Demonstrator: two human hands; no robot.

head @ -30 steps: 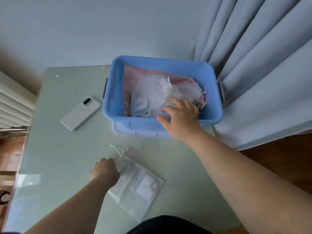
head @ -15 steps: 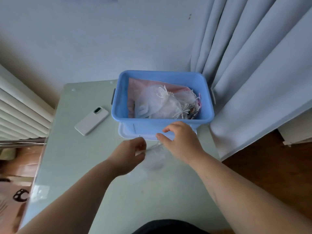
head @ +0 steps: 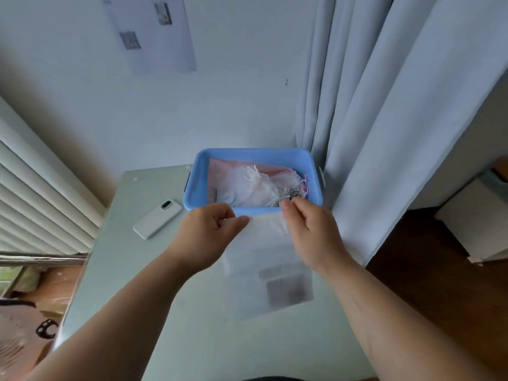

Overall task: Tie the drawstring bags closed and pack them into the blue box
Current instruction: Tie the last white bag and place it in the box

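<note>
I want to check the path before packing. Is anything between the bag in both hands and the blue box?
Nothing visible. The bag hangs from the left hand and right hand near the open blue box; only packed bags lie inside.

Both your bare arms reach from the near side toward the far side, and your hands are held up side by side with a gap between them. Your left hand (head: 204, 237) curls its fingers and pinches the top edge of the thin bag (head: 270, 259). Your right hand (head: 310, 232) pinches the same edge on the right, fingers curled in.
</note>
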